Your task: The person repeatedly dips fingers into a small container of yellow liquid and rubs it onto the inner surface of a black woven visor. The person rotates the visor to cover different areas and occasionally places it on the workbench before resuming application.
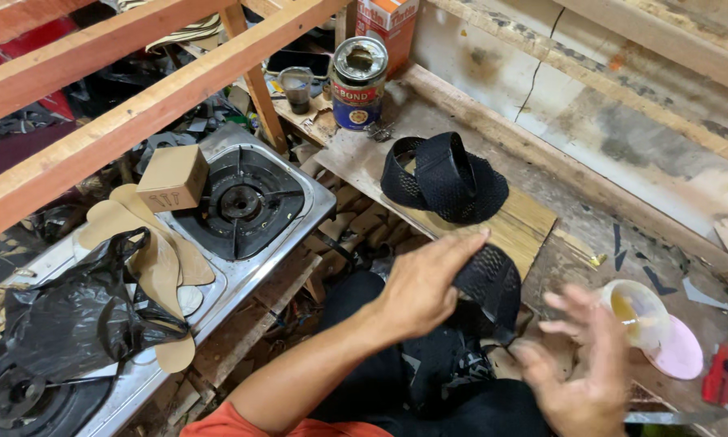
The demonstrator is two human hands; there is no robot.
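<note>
My left hand [425, 287] is closed over a piece of black mesh strap [489, 283], thumb along the top and the other fingers wrapped over its outer curve, so the loop hangs free on the far side where its face can be seen; it is held in the air above my lap, off the board. My right hand [583, 364] is blurred and spread wide, fingers apart, gripping nothing, and it sits just beside the lower end of the strap and close to a small clear cup of yellowish glue [641, 311] that lies tilted on a pink lid [681, 352] near the right edge of the worktop, within easy reach of that hand. Further out, a stack of the same black mesh pieces [445, 180] rests on a wooden board [526, 226], set apart from the glue and near the middle of the worktop. Beyond them, at the far corner, stands a round tin [358, 81] with its top opened, and a small dark cup [298, 87] beside it. To the left, a steel gas stove [242, 202] serves as a shelf: tan sole cut-outs [157, 259], a small cardboard box [172, 176] and a crumpled black plastic bag [80, 307] lie on it, well apart from the hands.
</note>
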